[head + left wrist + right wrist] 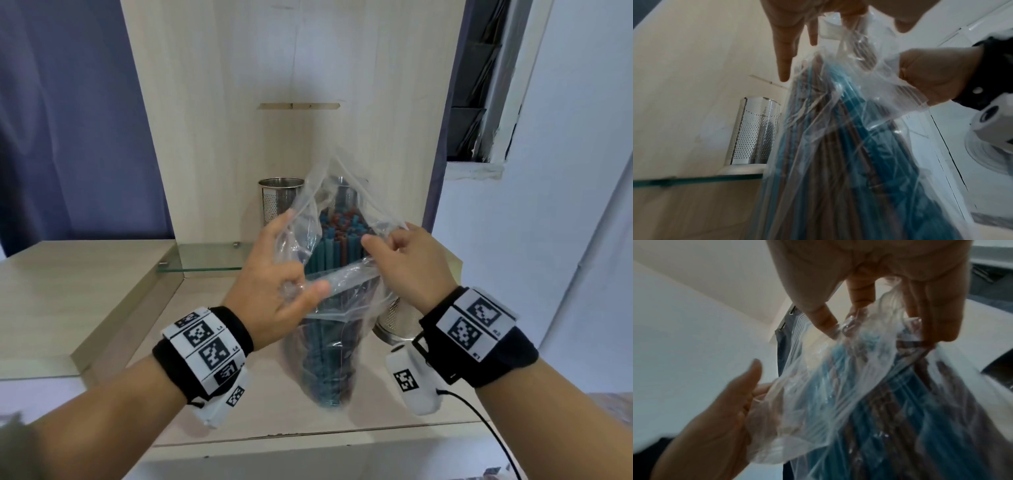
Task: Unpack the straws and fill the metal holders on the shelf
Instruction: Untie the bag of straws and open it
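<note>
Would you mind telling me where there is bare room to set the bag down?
Bare wooden shelf lies left of the clear plastic bag of straws, up to the raised step. The right is crowded by a perforated metal holder.

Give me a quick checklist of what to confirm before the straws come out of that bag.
1. Bag mouth open: ok. The clear plastic bag is spread apart at the top, with straw ends showing.
2. Left hand grip: ok. Thumb and a finger pinch the near edge of the bag; the other fingers are straight.
3. Right hand grip: ok. It pinches the other edge.
4. Straws upright: ok. The blue and brown bundle stands on the wooden shelf.
5. Metal holder ready: ok. It stands upright at the back left and looks empty.
6. Second holder, by the right wrist: cannot tell, mostly hidden.
</note>
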Motion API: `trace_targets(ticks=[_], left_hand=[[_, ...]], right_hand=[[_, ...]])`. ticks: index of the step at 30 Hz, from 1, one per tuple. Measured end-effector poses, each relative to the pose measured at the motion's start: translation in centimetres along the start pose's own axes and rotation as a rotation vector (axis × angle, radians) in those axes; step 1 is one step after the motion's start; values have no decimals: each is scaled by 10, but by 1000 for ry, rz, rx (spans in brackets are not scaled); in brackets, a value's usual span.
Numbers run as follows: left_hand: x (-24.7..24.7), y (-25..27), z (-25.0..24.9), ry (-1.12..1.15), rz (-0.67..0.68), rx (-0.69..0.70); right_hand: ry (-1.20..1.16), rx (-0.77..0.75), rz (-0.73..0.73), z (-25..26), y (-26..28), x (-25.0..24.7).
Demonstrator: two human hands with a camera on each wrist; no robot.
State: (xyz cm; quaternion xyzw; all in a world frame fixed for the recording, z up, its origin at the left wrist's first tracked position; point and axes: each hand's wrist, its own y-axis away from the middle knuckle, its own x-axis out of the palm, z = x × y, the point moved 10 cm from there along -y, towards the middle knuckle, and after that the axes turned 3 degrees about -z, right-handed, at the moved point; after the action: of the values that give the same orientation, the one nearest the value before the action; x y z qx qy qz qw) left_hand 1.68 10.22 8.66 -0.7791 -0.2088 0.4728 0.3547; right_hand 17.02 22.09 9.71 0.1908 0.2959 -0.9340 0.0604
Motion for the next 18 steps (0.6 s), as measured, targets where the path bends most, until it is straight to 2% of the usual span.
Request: trace_targets(ticks=[3,6,10,13,16,18], left_hand=[[-7,1,18,37,-115,-188],[-3,4,33,53,-81,-385],[6,3,34,51,7,-439],[10,-4,39,194,55,-448],[11,-7,52,358,117,-494],[12,-7,63,441,183,-516]], right_hand=[[34,35,-25,-5,-3,4],[3,17,68,-8,-5,15],[-191,75,379,-6,3,40],[-293,53,559,1,5,51],[-156,112,669,-4,9,49],[-8,70,663,-5,7,40]])
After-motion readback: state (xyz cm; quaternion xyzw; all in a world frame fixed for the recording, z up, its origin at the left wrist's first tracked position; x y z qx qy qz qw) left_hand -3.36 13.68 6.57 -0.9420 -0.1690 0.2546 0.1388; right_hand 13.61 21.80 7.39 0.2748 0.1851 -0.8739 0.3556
